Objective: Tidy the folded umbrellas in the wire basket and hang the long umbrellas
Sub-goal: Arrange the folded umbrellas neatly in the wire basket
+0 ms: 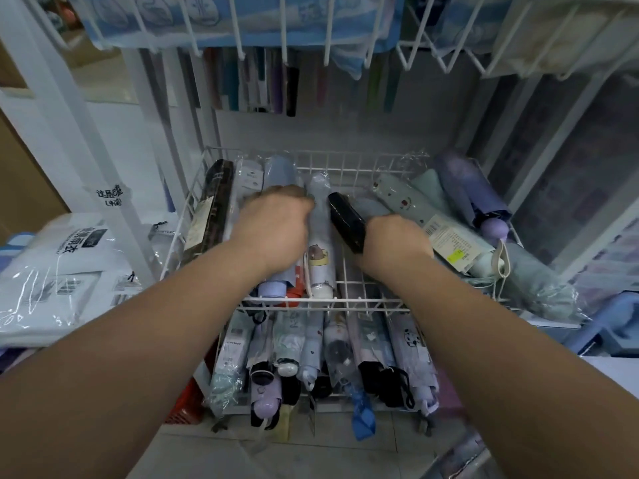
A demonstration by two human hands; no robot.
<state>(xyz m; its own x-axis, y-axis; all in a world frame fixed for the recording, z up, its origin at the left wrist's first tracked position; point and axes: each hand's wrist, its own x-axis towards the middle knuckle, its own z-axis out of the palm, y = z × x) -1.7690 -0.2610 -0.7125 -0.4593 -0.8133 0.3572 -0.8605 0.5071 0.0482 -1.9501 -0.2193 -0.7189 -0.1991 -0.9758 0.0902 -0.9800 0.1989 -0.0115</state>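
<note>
Black umbrella [347,223] is gripped by right hand [394,240] in wire basket [325,302], fingers hidden. Left hand [276,223] is laid over pale blue umbrella [280,169]; grip cannot be told.

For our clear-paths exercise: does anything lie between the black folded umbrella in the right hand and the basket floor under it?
Nothing visible does. The right hand grips the black umbrella over bare wire basket floor, between the bear-print umbrella and the slanted pile; the hand hides part.
</note>
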